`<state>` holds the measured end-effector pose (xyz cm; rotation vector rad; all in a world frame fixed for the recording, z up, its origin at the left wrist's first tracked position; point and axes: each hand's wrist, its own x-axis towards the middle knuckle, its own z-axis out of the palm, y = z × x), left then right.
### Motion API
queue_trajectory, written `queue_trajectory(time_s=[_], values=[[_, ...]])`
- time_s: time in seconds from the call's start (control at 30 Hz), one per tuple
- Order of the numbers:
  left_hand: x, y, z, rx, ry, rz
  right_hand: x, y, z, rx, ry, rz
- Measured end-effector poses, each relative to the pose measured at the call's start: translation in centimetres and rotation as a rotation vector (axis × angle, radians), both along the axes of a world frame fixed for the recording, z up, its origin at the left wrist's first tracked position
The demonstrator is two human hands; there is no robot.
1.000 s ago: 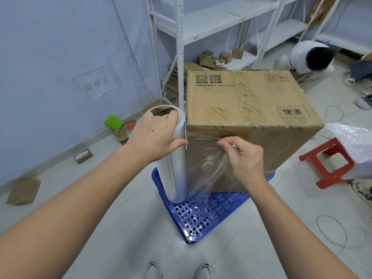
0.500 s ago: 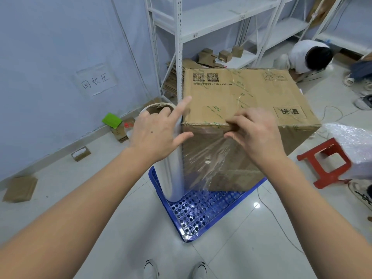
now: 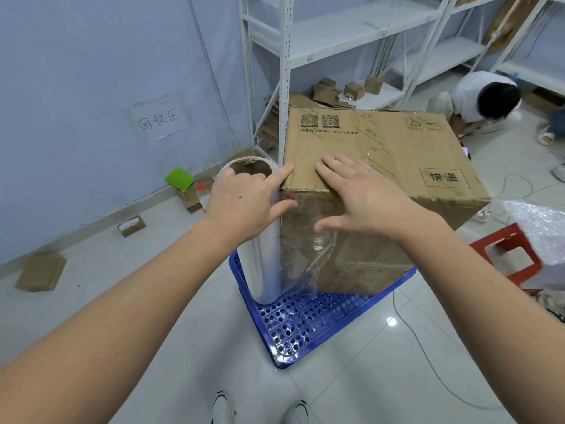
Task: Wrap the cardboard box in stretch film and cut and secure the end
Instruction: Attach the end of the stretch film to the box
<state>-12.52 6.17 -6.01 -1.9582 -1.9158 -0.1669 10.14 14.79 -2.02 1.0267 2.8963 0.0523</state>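
Observation:
A large brown cardboard box (image 3: 397, 148) stands on a blue perforated plastic pallet (image 3: 308, 325). A tall roll of clear stretch film (image 3: 264, 264) stands upright against the box's near left corner. My left hand (image 3: 244, 203) rests on the top of the roll, its index finger stretched onto the box's top corner and its thumb against the box face. My right hand (image 3: 363, 194) lies flat with spread fingers over the box's top front edge, pressing film there. A loose sheet of film (image 3: 308, 249) clings crumpled to the front face.
White metal shelving (image 3: 284, 71) stands right behind the box and roll. A person (image 3: 483, 96) crouches at the back right. A red stool (image 3: 513, 255) under bubble wrap (image 3: 544, 237) is on the right. Cardboard scraps lie along the left wall. A cable (image 3: 422, 347) runs across the floor.
My right hand lifted the film end from the front face to the box's top edge and opened flat on it. My left hand loosened on the roll, its index finger reaching onto the box.

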Motion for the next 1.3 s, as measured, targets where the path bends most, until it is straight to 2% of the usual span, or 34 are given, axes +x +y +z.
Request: queue_trajectory(time_s=[0.17, 0.37, 0.5, 0.6, 0.73, 0.77, 0.9, 0.97, 1.07, 1.17, 1.3], values=[[-0.1, 0.0, -0.1, 0.001, -0.033, -0.024, 2.3, 1.2, 0.1, -0.067, 0.057, 0.074], [-0.2, 0.0, -0.3, 0.010, -0.050, -0.044, 2.1, 0.5, 1.4, -0.122, -0.109, 0.035], [-0.3, 0.1, -0.3, 0.038, -0.035, -0.051, 0.5, -1.1, -0.4, 0.029, 0.066, -0.059], [-0.3, 0.2, 0.0, 0.016, -0.032, -0.050, 0.5, -0.5, -1.4, 0.101, 0.196, -0.039], [-2.3, -0.7, 1.5, -0.172, -0.268, -0.149, 1.1, 0.1, -1.7, 0.127, 0.180, -0.018], [-3.3, -1.1, 1.8, -0.206, -0.276, -0.152, 1.2, 0.1, -1.9, 0.131, 0.181, -0.005], [-6.0, -2.0, 2.2, -0.323, -0.017, -0.162, 1.3, 0.1, -1.6, 0.151, 0.231, 0.057], [-5.7, -1.9, 2.6, -0.362, 0.057, -0.172, 0.1, -0.7, -0.9, 0.143, 0.174, 0.016], [-5.0, -1.9, 3.1, -0.385, 0.058, -0.181, -3.1, -1.7, -0.7, 0.124, 0.108, -0.033], [-4.9, -1.9, 3.5, -0.471, 0.010, -0.158, -4.1, -1.3, -1.9, 0.155, 0.062, 0.031], [-5.6, -2.2, 3.8, -0.473, 0.039, -0.153, -3.1, -0.5, -2.6, 0.193, 0.087, 0.087]])
